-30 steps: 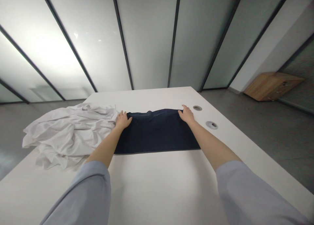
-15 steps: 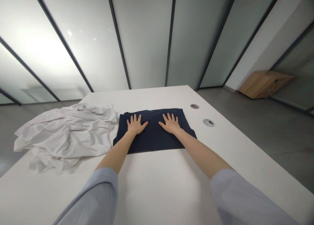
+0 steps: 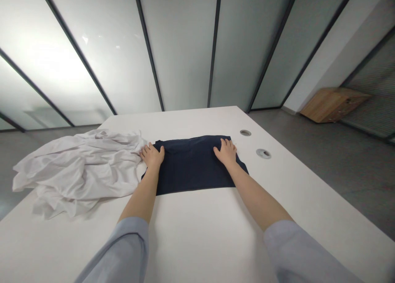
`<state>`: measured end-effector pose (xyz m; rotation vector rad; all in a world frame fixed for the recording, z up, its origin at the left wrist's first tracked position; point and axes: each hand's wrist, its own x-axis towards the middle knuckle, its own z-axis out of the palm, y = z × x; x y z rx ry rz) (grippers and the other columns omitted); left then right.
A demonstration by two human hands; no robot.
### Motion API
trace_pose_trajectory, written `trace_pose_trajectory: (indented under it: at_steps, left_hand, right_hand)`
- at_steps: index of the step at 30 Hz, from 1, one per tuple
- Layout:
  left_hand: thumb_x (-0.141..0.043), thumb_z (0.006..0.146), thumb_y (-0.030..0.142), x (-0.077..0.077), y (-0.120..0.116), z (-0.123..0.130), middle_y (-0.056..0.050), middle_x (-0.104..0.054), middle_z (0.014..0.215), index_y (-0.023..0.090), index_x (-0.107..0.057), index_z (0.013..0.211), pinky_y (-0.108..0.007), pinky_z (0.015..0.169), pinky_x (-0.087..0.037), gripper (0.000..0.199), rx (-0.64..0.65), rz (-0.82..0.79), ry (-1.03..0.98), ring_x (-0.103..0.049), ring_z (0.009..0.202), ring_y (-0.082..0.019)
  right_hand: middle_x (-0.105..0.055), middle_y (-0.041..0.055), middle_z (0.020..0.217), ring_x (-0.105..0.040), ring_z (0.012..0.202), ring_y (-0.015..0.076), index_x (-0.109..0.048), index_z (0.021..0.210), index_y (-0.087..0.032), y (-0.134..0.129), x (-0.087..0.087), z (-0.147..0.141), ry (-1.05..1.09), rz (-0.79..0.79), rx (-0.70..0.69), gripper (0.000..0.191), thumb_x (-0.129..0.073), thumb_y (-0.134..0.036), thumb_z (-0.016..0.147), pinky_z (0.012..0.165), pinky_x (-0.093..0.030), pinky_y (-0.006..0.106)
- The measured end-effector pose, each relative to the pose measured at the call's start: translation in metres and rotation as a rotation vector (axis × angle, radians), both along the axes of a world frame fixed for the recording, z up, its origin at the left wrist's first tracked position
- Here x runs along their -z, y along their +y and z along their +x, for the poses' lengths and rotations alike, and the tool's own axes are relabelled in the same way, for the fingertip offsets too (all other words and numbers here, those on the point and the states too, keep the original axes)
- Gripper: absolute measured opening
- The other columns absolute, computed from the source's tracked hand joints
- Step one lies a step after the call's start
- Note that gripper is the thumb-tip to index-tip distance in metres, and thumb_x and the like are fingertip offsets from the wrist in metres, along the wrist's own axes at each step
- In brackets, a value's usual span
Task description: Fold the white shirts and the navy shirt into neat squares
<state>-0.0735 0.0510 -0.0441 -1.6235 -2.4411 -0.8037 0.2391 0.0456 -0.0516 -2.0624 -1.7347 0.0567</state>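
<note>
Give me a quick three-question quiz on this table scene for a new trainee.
1. True or false: the navy cloth lies on the white table.
2. Which is nearest the left hand? A, the crumpled white cloth; B, the wooden cabinet; C, the round grommets.
3. How many of those round grommets show in the table?

Key: 1 true; 2 A; 3 two.

The person wears a loose, pale blue-grey fabric shirt. Its 2 wide sleeves, the left sleeve (image 3: 123, 250) and the right sleeve (image 3: 296, 250), end in soft, plain hems near the elbows, above the bare left forearm (image 3: 142, 196), bare right forearm (image 3: 259, 196), bare left hand (image 3: 152, 156) and bare right hand (image 3: 226, 153).
</note>
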Motion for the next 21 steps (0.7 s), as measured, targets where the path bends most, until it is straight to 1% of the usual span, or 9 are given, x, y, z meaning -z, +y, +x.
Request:
trace_pose_trajectory:
  at_steps: [3, 6, 8, 10, 13, 15, 16, 19, 21]
  left_hand:
    - [-0.049, 0.082, 0.045, -0.001, 0.002, -0.009, -0.029, -0.052, 0.128, 0.0, -0.042, 0.133, -0.058, 0.107, -0.023, 0.069, -0.032, -0.021, -0.052, -0.04, 0.128, -0.04]
    - [-0.053, 0.08, 0.041, -0.003, 0.005, -0.013, -0.025, -0.06, 0.121, 0.007, -0.046, 0.13, -0.059, 0.106, -0.024, 0.061, -0.006, -0.01, -0.091, -0.045, 0.123, -0.04]
    - [-0.054, 0.079, 0.038, -0.004, 0.008, -0.015, -0.022, -0.061, 0.119, 0.008, -0.046, 0.13, -0.054, 0.104, -0.031, 0.06, 0.038, 0.036, -0.15, -0.05, 0.119, -0.037]
    - [-0.055, 0.077, 0.037, -0.006, 0.01, -0.018, -0.018, -0.063, 0.114, 0.009, -0.044, 0.132, -0.046, 0.097, -0.041, 0.063, 0.1, 0.081, -0.261, -0.056, 0.111, -0.032]
    - [-0.054, 0.076, 0.036, -0.009, 0.014, -0.022, -0.009, -0.067, 0.091, 0.009, -0.05, 0.127, -0.036, 0.079, -0.05, 0.058, 0.245, 0.024, -0.419, -0.064, 0.086, -0.024]
    - [-0.052, 0.075, 0.033, -0.011, 0.014, -0.021, -0.004, -0.065, 0.076, 0.013, -0.062, 0.112, -0.033, 0.072, -0.05, 0.043, 0.38, -0.07, -0.42, -0.063, 0.074, -0.021]
    - [-0.05, 0.075, 0.031, -0.011, 0.013, -0.02, -0.004, -0.065, 0.074, 0.015, -0.067, 0.102, -0.033, 0.072, -0.05, 0.036, 0.45, -0.095, -0.39, -0.062, 0.073, -0.02]
    - [-0.049, 0.07, 0.026, -0.015, 0.01, -0.018, -0.005, -0.068, 0.086, 0.02, -0.069, 0.074, -0.033, 0.081, -0.049, 0.021, 0.614, -0.056, -0.333, -0.062, 0.087, -0.021]
    - [-0.047, 0.068, 0.025, -0.017, 0.007, -0.019, -0.005, -0.07, 0.091, 0.02, -0.065, 0.064, -0.034, 0.084, -0.048, 0.019, 0.673, -0.049, -0.395, -0.062, 0.093, -0.021]
  right_hand:
    - [-0.039, 0.0232, 0.144, -0.03, 0.135, 0.0373, -0.039, 0.138, -0.008, 0.004, -0.002, 0.018, 0.056, 0.028, 0.133, 0.064, -0.049, -0.039, 0.084, 0.106, -0.023, 0.055]
    - [-0.053, 0.0226, 0.131, -0.045, 0.125, 0.0368, -0.043, 0.136, -0.01, 0.011, -0.005, 0.033, 0.166, 0.003, 0.191, 0.062, -0.049, -0.039, 0.082, 0.101, -0.032, 0.054]
    - [-0.06, 0.0208, 0.121, -0.053, 0.117, 0.0351, -0.044, 0.135, -0.011, 0.017, -0.006, 0.04, 0.253, -0.006, 0.214, 0.06, -0.049, -0.038, 0.081, 0.098, -0.037, 0.052]
    - [-0.064, 0.018, 0.116, -0.057, 0.112, 0.0335, -0.045, 0.134, -0.013, 0.023, -0.009, 0.044, 0.32, -0.005, 0.229, 0.06, -0.051, -0.036, 0.079, 0.095, -0.041, 0.05]
    - [-0.068, 0.0142, 0.108, -0.06, 0.107, 0.0325, -0.054, 0.125, -0.016, 0.029, -0.013, 0.043, 0.334, -0.045, 0.226, 0.052, -0.054, -0.033, 0.076, 0.091, -0.044, 0.048]
    - [-0.069, 0.0133, 0.101, -0.061, 0.103, 0.0321, -0.064, 0.109, -0.018, 0.029, -0.015, 0.04, 0.275, -0.058, 0.173, 0.037, -0.052, -0.03, 0.076, 0.089, -0.045, 0.047]
    - [-0.069, 0.0131, 0.1, -0.061, 0.103, 0.0314, -0.067, 0.1, -0.018, 0.027, -0.016, 0.038, 0.241, -0.032, 0.119, 0.031, -0.05, -0.026, 0.076, 0.089, -0.045, 0.046]
    - [-0.068, 0.0101, 0.105, -0.059, 0.107, 0.0264, -0.067, 0.081, -0.021, 0.016, -0.016, 0.036, 0.235, 0.121, -0.154, 0.026, -0.044, -0.015, 0.07, 0.093, -0.044, 0.041]
    - [-0.069, 0.0056, 0.105, -0.059, 0.107, 0.0228, -0.063, 0.07, -0.023, 0.008, -0.015, 0.041, 0.32, 0.164, -0.318, 0.027, -0.04, -0.01, 0.064, 0.095, -0.042, 0.04]
